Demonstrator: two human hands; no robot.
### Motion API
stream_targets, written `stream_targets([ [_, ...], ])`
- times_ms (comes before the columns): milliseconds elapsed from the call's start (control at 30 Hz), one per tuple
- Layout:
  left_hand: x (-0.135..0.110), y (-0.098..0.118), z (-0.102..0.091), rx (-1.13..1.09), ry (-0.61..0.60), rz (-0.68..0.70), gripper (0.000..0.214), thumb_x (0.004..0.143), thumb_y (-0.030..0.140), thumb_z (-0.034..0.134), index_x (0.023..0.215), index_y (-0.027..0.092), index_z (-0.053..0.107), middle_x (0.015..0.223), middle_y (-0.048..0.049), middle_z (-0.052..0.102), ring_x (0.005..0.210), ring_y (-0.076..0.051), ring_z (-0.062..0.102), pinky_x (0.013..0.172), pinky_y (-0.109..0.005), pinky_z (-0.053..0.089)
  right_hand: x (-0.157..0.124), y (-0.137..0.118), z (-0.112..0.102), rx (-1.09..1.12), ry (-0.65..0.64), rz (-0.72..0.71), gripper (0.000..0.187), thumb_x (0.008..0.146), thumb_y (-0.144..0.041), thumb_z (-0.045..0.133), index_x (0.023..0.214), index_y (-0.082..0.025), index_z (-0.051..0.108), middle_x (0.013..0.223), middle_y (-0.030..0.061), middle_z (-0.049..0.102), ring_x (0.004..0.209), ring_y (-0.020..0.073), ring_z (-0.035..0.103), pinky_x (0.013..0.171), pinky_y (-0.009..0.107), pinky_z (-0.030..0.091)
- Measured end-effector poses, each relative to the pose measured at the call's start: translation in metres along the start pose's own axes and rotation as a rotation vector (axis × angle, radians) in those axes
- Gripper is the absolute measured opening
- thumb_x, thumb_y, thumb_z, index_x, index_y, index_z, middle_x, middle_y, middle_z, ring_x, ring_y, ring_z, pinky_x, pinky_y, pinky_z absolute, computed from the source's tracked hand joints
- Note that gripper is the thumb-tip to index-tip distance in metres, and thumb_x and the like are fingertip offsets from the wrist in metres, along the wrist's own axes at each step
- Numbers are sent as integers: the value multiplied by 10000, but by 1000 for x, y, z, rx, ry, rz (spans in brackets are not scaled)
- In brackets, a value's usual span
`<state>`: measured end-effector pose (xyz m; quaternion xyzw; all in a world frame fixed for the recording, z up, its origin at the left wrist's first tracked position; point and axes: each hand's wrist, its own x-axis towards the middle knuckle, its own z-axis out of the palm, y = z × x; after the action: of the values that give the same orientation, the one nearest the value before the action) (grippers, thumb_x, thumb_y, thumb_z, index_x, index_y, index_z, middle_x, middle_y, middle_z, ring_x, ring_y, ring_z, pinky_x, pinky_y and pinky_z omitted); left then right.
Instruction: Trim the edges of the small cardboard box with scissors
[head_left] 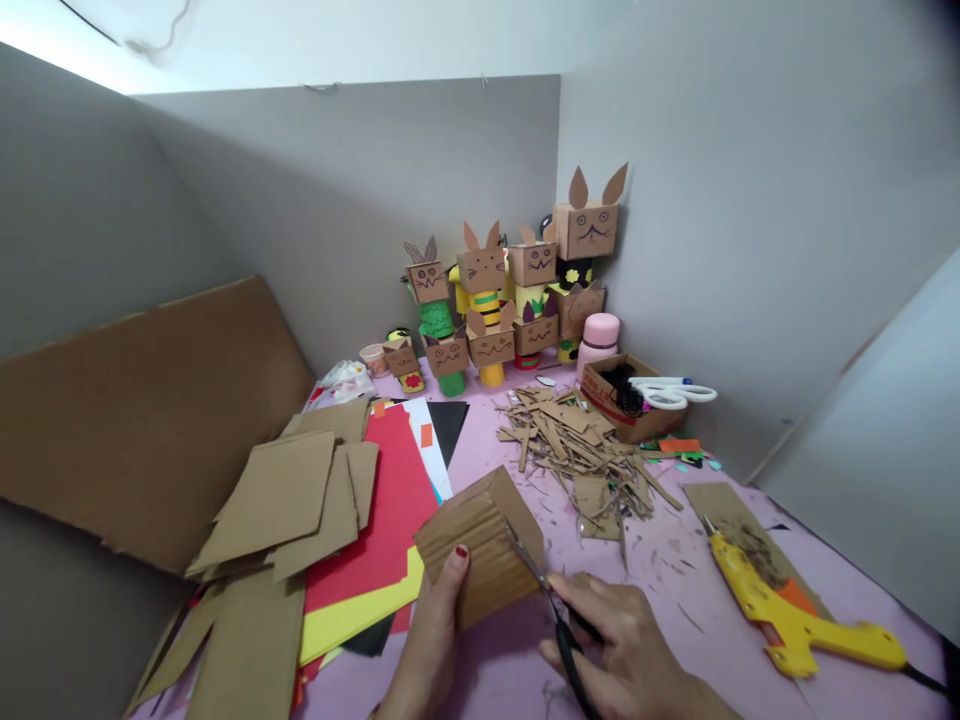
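Left hand closed on a bumpy cardboard box while I had the right hand closed around black scissors, over a purple table by gray walls.

Left hand: gripping; thumb laid nearly straight, pointing away from the body, nail painted red; other fingers hidden from me. Right hand: just beside the left, not touching it; fingers bent in a closed grip, knuckles up. Right forearm slants inward. Both wrists bare.
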<state>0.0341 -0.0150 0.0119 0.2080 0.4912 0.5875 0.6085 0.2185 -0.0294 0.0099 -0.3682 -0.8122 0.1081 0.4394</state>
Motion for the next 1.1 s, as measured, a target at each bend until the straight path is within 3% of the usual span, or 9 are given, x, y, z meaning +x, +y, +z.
stream_targets([
  [400,-2,0,2,-26,-24,26,686,743,443,678,1342,188,460,1236,-98,655,1178,-293,560,1026,-417,412,-2,0,5,-6,73,-120,244,960,-318,397,1007,-138,555,502,-12,552,419,152,530,414,239,375],
  [633,-1,-2,1,-17,-25,45,663,738,462,680,1297,156,500,1222,-122,660,1222,-310,521,1061,-448,367,-9,8,11,87,-14,38,329,904,-366,487,1108,-116,549,640,27,628,483,148,574,474,234,430],
  [800,4,-8,-6,-44,-58,74,563,768,452,655,1240,163,553,1272,-95,632,1260,-270,486,1066,-386,367,-9,13,6,82,-114,72,309,806,-301,571,1065,-134,589,640,18,616,527,165,580,504,248,418],
  [1100,13,-19,-17,-67,27,69,689,744,513,648,1305,149,484,1088,-94,721,1166,-295,567,1010,-426,432,-2,8,-10,91,-297,173,223,706,-272,616,909,-183,633,657,10,601,563,173,558,523,259,384],
])
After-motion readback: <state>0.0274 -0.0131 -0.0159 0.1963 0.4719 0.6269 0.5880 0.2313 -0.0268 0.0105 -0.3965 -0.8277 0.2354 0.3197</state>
